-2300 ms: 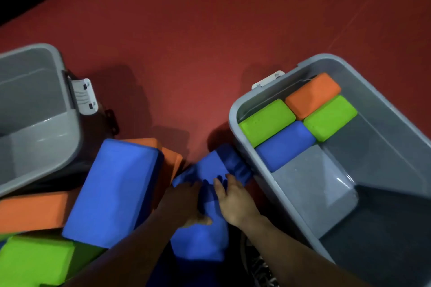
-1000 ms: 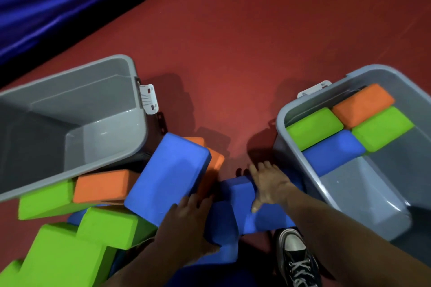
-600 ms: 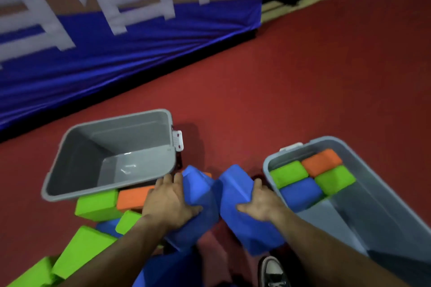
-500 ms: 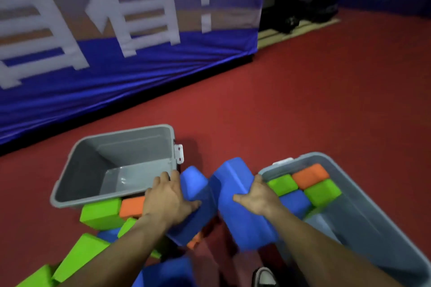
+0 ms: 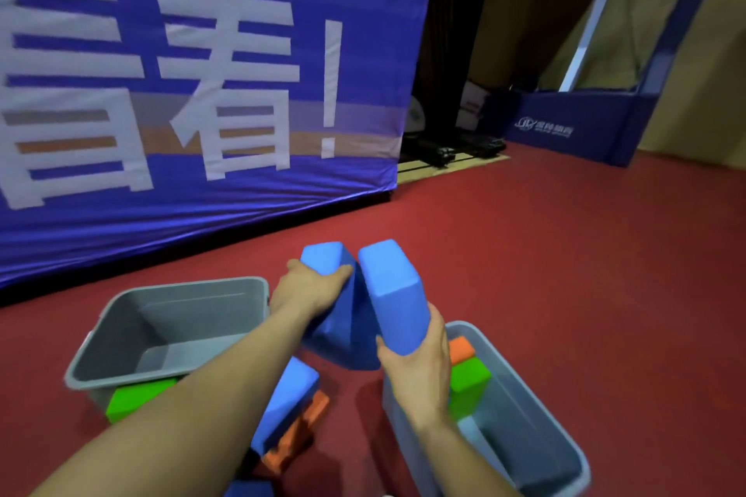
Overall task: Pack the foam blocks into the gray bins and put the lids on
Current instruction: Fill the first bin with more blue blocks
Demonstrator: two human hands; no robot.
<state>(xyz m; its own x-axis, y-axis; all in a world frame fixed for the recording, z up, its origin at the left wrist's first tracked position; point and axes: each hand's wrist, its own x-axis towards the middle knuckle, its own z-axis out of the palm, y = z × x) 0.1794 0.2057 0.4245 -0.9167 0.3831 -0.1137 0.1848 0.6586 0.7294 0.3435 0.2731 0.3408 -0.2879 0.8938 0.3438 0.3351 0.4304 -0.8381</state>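
I hold two blue foam blocks up in the air between the bins. My left hand (image 5: 309, 288) grips the left blue block (image 5: 337, 319) near its top. My right hand (image 5: 420, 365) grips the right blue block (image 5: 393, 295) from below. The two blocks lean together at the top. An empty gray bin (image 5: 169, 331) stands on the floor at the left. A second gray bin (image 5: 520, 416) at the right holds an orange block (image 5: 460, 349) and a green block (image 5: 468, 379); my right hand hides the rest.
Loose blocks lie on the red floor under my left arm: a blue block (image 5: 284, 399), an orange block (image 5: 296, 432) and a green block (image 5: 137, 399) beside the left bin. A blue banner wall (image 5: 193, 93) stands behind the bins. No lids are in view.
Both hands have lifted the two blue blocks off the floor pile and raised them high between the bins. The camera has tilted up, so the banner now fills the upper view.
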